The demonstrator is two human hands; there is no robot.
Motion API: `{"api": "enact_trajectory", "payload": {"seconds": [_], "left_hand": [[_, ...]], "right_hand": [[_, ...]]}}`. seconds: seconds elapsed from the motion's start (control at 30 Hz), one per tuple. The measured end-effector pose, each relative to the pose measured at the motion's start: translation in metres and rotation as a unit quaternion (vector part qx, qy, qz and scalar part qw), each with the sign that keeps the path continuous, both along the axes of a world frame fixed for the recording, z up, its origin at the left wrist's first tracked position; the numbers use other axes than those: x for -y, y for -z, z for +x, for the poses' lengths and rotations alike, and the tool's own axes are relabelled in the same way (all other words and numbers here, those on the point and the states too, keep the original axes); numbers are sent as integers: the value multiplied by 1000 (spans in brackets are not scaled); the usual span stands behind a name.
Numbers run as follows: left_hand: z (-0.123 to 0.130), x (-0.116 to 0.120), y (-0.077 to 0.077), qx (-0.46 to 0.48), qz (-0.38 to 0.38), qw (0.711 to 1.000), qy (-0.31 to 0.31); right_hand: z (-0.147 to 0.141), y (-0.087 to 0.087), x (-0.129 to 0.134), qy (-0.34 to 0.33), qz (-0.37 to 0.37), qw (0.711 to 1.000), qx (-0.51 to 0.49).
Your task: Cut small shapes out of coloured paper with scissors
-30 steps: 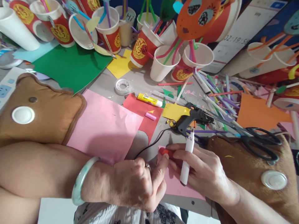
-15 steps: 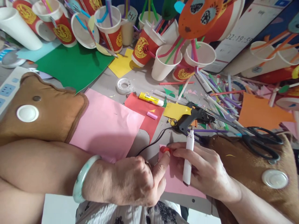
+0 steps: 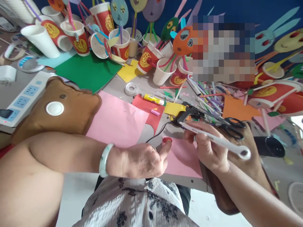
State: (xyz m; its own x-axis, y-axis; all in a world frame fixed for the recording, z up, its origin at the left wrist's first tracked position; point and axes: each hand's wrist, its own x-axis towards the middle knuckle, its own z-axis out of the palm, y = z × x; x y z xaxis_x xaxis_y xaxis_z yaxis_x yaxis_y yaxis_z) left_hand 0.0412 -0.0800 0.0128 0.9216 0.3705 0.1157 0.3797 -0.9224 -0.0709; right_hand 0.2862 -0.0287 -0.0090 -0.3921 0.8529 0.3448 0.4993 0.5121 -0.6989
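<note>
Head camera view shows the person's left hand (image 3: 142,159), a pale green bangle (image 3: 103,161) on its wrist, pressing its index fingertip onto a small rounded red piece (image 3: 166,140). That piece lies at the far left corner of a small pink paper sheet (image 3: 183,157), near the front edge of the grey tabletop (image 3: 175,178). The left hand's other fingers are curled; whether they grip anything cannot be told. The right hand (image 3: 210,148) grasps a slim white marker (image 3: 216,139), tilted above the sheet's right side. Beyond the sheet lie a black glue gun (image 3: 183,114) and, to its right, black-handled scissors (image 3: 221,120). A yellow glue stick (image 3: 153,99) and a short pink cylinder (image 3: 155,112) rest on red paper (image 3: 153,120).
</note>
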Motion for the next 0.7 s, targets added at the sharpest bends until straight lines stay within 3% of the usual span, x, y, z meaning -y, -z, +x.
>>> {"api": "enact_trajectory", "payload": {"seconds": [0.07,0.13,0.33,0.5,0.7], "left_hand": [[0,1,2,-19,6,999,-25],[0,0,3,-6,1,1000,5],[0,-4,0,-4,-6,1000,10],[0,-2,1,-11,-6,1000,11],[-1,-1,5,1,3,1000,5]], "right_hand": [[-8,-11,-7,20,-66,997,-38],[-17,-20,-16,29,-144,987,-60],[-31,-29,-35,-41,-303,952,-29],[-32,-19,-32,-58,-268,962,-9],[-30,-8,-32,-101,-224,966,84]]}}
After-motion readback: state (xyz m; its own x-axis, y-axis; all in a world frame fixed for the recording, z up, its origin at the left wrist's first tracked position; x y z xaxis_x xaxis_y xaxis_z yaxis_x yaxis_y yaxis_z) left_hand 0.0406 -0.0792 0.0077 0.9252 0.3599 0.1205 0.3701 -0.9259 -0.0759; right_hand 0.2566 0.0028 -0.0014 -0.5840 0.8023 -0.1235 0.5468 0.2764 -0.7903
